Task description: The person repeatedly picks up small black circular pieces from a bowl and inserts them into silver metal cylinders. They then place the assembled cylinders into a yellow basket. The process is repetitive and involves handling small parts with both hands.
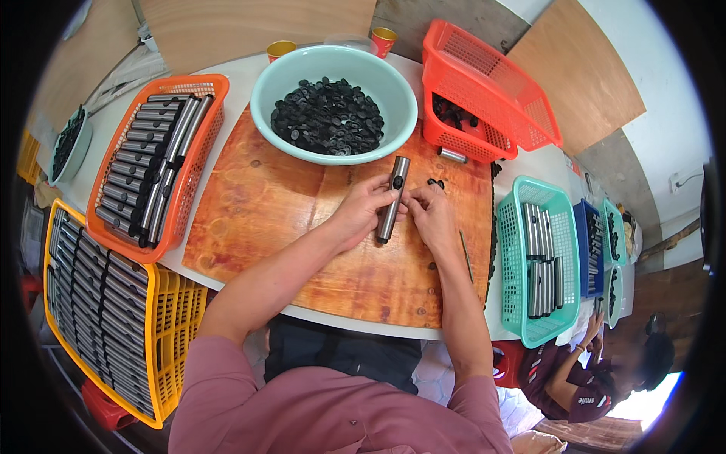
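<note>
Pressing a small black cap (398, 181) into 1 metal tube (393, 198), the left hand (361, 210) wraps the tube in a closed grip while the right hand (429, 212) pinches beside it, with many capped tubes in the orange basket (198, 170) left of the grip and loose caps filling the bowl (393, 129) beyond.

White bench (363, 321) carrying a wooden board (265, 219) under the hand (363, 212), pale green bowl (265, 94) beyond, orange basket (208, 144) left, teal basket (508, 257) right.

A small assembly workshop: baskets of metal tubes (147, 170), a bowl of black caps (329, 117), a worn wooden workboard (265, 219).
</note>
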